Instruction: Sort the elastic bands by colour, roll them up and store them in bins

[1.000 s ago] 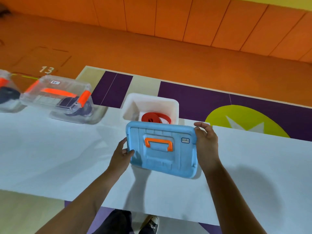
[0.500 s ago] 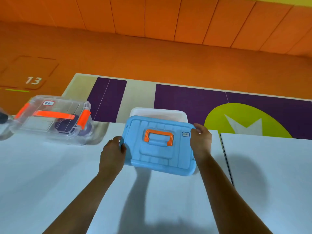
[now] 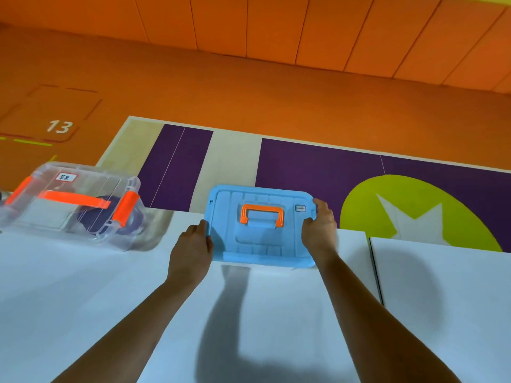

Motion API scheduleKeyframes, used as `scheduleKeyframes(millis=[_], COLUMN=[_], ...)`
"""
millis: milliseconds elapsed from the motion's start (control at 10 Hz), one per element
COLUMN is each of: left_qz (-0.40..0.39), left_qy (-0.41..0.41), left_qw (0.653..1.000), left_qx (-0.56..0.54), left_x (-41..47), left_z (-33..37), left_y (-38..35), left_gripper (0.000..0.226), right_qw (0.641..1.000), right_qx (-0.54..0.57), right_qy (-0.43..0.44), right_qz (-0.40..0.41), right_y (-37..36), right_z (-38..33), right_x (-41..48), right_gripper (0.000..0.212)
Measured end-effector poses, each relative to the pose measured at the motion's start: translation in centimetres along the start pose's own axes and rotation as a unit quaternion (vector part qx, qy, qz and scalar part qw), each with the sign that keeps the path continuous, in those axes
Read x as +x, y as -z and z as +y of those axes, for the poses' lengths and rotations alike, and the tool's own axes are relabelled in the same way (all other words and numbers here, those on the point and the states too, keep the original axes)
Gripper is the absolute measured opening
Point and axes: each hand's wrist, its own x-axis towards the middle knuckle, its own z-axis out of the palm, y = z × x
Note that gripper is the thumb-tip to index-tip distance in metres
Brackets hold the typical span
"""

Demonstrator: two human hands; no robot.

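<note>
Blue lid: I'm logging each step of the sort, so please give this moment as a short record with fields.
lid: blue lid, orange handle on top
left: left hand grips lid's left edge
right: right hand grips lid's right edge
under lid: hidden
beside: clear bin, lidded, dark roll inside
surface: white table

Your one head-worn, wide-angle camera looks forward and down across the white table (image 3: 83,299), close in: your forearms run up from the bottom edge to the blue lid (image 3: 260,244) at mid-frame. A clear bin (image 3: 69,217) sits at the left edge; the orange floor (image 3: 249,92) fills the top of the frame.
</note>
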Motion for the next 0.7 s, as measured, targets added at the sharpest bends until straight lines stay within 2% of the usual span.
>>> scheduleKeyframes(millis=[100, 300, 600, 700], left_qz=[0.000, -0.036, -0.049, -0.034], left_qy=[0.001, 0.042, 0.033, 0.001], left_qw=[1.000, 0.998, 0.998, 0.997], left_qx=[-0.001, 0.000, 0.030, 0.074], left_x=[0.2, -0.1, 0.8, 0.5], left_z=[0.1, 0.1, -0.4, -0.5], left_y=[-0.7, -1.2, -0.2, 0.2], left_gripper=[0.034, 0.050, 0.043, 0.046], right_qw=[0.999, 0.993, 0.977, 0.975], right_qx=[-0.027, -0.090, -0.188, -0.190], right_qy=[0.011, 0.074, 0.087, 0.113], right_qz=[-0.022, -0.020, -0.059, -0.037], right_y=[-1.1, -1.8, -1.3, -0.4], right_z=[1.4, 2.4, 2.5, 1.9], right_x=[-0.3, -0.9, -0.6, -1.4], right_gripper=[0.055, 0.056, 0.059, 0.058])
